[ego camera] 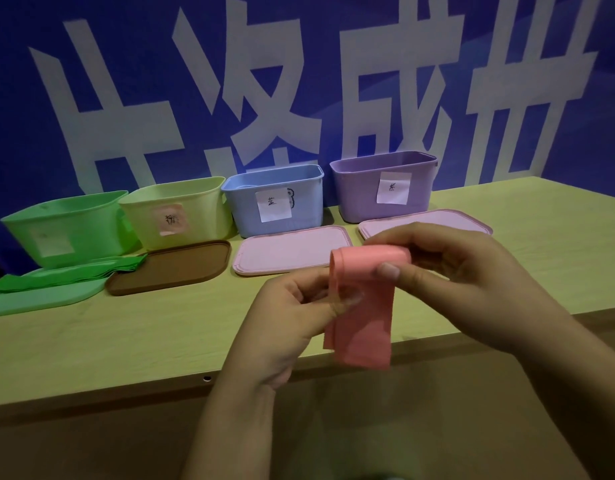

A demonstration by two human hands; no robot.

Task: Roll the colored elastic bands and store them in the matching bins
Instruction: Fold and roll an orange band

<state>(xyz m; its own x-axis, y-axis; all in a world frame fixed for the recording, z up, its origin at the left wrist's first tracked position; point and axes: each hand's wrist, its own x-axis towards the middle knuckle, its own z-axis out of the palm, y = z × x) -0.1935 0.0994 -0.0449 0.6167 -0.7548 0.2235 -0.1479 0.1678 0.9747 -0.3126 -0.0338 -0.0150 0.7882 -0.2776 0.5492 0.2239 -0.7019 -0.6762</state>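
Above table edge: left hand and right hand are both pinching pink band, top folded over, tail hanging.

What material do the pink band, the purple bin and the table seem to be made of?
Pink band: probably thin rubber or latex, matte; it folds limply between both hands.
Purple bin: looks like moulded plastic, smooth with a slight sheen and rolled rim.
Table: pale wood-grain surface, likely laminate board; cannot tell for sure.
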